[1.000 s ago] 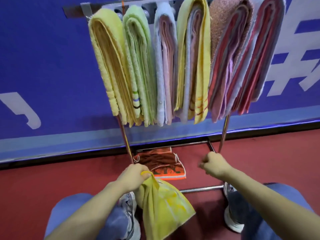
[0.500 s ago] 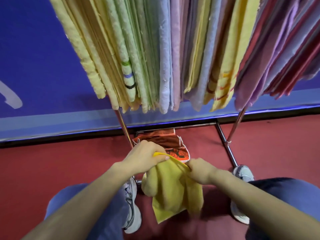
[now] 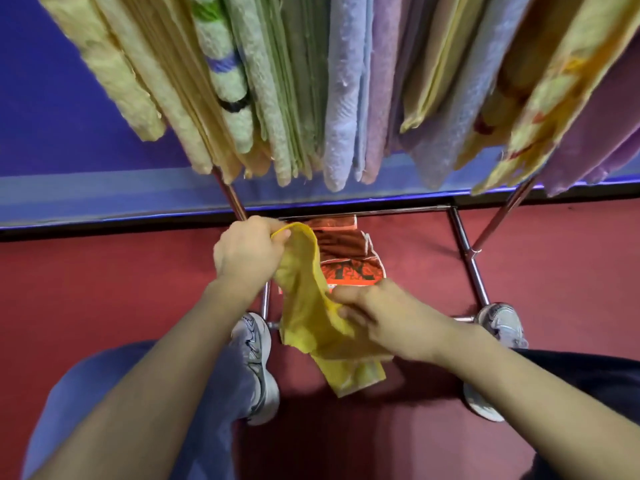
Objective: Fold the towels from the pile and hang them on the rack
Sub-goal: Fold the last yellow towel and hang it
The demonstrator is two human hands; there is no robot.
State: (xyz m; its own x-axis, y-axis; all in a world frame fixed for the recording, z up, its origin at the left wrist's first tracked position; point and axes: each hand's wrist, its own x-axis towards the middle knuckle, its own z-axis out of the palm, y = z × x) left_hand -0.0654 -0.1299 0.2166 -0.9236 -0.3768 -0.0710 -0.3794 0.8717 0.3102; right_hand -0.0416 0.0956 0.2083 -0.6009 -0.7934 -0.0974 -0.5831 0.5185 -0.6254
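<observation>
A yellow towel (image 3: 311, 320) hangs between my hands above the red floor. My left hand (image 3: 247, 252) grips its upper corner near the rack's left leg. Lower and to the right, my right hand (image 3: 377, 315) pinches an edge of the same towel, whose loose end droops below. An orange and dark patterned towel (image 3: 346, 261) lies on the floor inside the rack's base. Several folded towels (image 3: 346, 98) in yellow, green, blue and purple hang from the rack above, filling the top of the view.
The chrome rack base (image 3: 467, 258) frames the floor in front of me, its legs (image 3: 230, 197) rising to either side. A blue wall panel (image 3: 86, 150) stands behind. My shoes (image 3: 258, 362) stand at the base bar on the red floor.
My right hand came over from the right rack leg, took hold of the yellow towel and slid down its edge. The view has moved closer under the hanging towels.
</observation>
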